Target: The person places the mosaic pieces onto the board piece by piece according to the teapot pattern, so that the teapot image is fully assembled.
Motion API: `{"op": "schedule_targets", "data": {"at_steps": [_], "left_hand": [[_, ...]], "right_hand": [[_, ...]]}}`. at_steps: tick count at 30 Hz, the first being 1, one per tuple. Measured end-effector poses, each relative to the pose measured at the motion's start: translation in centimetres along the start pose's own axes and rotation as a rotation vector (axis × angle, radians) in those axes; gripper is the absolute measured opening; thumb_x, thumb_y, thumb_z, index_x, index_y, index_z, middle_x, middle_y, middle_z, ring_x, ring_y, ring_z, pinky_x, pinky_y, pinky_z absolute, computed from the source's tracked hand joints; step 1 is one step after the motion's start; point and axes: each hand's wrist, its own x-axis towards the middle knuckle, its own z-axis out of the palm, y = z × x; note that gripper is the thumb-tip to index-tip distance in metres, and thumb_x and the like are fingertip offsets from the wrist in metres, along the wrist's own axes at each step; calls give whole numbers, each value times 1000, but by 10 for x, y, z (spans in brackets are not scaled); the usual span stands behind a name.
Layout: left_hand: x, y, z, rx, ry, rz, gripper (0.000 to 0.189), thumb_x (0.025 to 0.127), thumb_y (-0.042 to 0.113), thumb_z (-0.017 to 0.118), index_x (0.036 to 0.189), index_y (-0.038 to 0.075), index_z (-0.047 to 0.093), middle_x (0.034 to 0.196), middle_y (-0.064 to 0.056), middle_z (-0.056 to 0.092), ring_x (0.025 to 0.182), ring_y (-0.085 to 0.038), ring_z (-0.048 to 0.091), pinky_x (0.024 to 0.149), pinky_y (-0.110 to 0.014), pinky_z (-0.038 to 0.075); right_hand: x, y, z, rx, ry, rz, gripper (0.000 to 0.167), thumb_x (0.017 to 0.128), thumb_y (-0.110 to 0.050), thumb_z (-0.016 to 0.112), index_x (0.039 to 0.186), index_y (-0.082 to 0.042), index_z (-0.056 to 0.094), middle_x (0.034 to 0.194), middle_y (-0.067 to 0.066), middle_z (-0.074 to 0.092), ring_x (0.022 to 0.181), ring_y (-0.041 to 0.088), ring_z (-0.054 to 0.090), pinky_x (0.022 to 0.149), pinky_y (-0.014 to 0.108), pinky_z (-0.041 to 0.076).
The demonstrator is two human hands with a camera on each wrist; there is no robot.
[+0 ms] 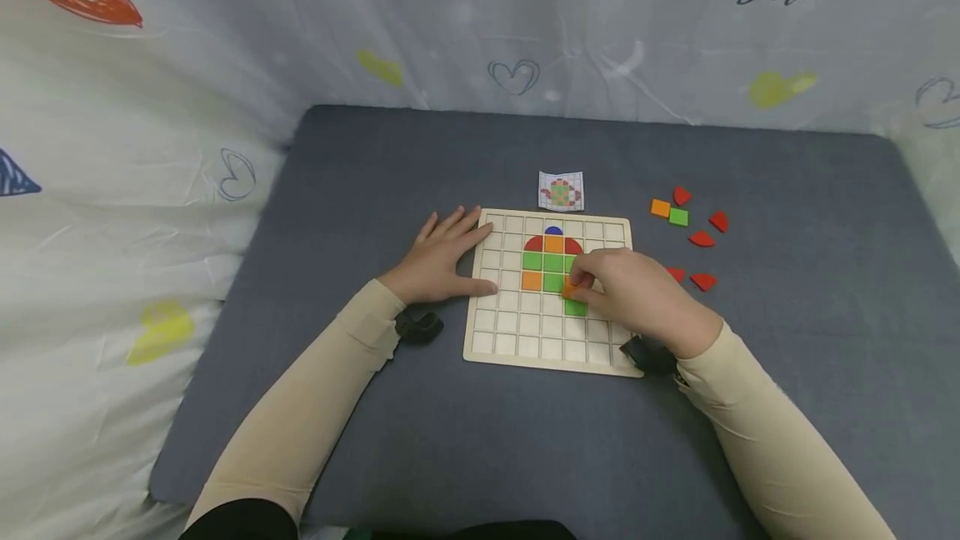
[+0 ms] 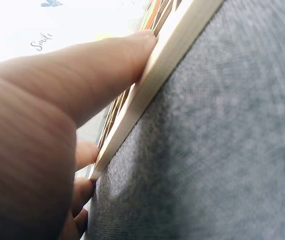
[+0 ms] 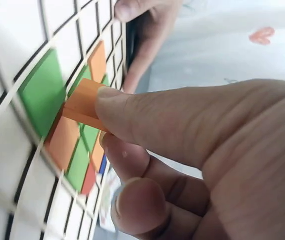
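A wooden grid board (image 1: 506,345) lies on the table with colored tiles set in its cells. My right hand (image 1: 637,290) pinches an orange square tile (image 3: 85,100) between thumb and fingers, tilted over the cells. Beside it in the right wrist view sit a green square (image 3: 42,95) and another orange square (image 3: 62,142). On the board are also a blue half-round piece (image 1: 553,231), red rounded pieces (image 1: 534,244) and several green squares (image 1: 553,282). Spread fingers of my left hand (image 1: 438,261) rest at the board's left edge, the thumb on its rim.
A small printed picture card (image 1: 561,191) lies just behind the board. To the right are loose red pieces (image 1: 702,238), an orange square (image 1: 660,207) and a green square (image 1: 678,217). A printed white curtain (image 1: 465,23) hangs behind the grey table (image 1: 420,440).
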Motion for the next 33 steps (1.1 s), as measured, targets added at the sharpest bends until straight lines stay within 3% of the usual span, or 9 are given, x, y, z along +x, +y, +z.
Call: {"op": "schedule_targets", "data": {"at_steps": [13,21,27,33], "left_hand": [[1,0,2,1,4,18,103,90,65,74,169,20,25,178,-3,5,164,-25,-3,129,-52,-13],[0,-1,0,-2,8,22,102,91,65,73,169,20,25,178,-3,4,164,-26,-3,129,-54,-14],[1,-2,1,-1,13,20,102,91,67,71,169,21,25,178,-2,4,164,-24,-4,129,-53,-14],[0,-2,1,-8,14,25,102,91,67,72,169,21,25,178,-2,5,164,-24,-4,129,-52,-14]], "right_hand": [[13,-4,14,130,-99,-73,10,92,-11,82,89,-17,74,80,-9,68,69,10,57,65,31,51],[14,-2,21,40,-55,-115,4,95,-13,79,92,-14,79,93,-4,71,79,13,61,75,34,55],[13,-1,20,31,-13,-120,12,92,-5,79,92,-17,81,93,-6,74,81,12,65,76,35,57],[8,6,13,18,-6,-72,9,91,-8,80,94,-16,82,94,-5,75,83,13,65,76,37,58]]}}
